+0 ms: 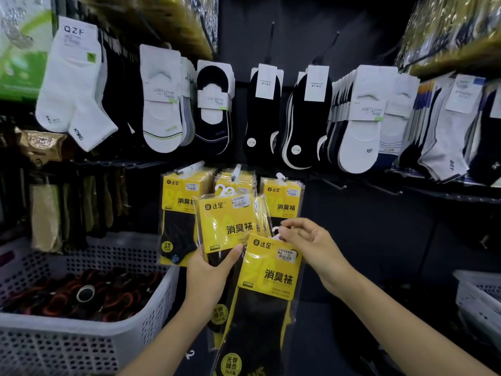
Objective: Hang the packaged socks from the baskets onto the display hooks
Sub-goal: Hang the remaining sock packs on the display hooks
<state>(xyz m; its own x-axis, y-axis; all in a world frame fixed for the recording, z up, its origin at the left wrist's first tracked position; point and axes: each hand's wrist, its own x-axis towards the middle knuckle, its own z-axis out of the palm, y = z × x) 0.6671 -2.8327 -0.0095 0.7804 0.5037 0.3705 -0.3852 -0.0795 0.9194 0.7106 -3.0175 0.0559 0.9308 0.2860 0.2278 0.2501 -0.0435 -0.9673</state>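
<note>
Lower left: basket (pixel 81 318). Left hand (pixel 208 270): grip closed round a sheaf of packaged socks (pixel 225 223). Right hand (pixel 306 240): grip pinches the white hanger (pixel 276 232) of the front pack (pixel 271 272), below the display hooks (pixel 191 167). Packs probably light, limp and film-slick, so hold by the stiff hanger.
</note>
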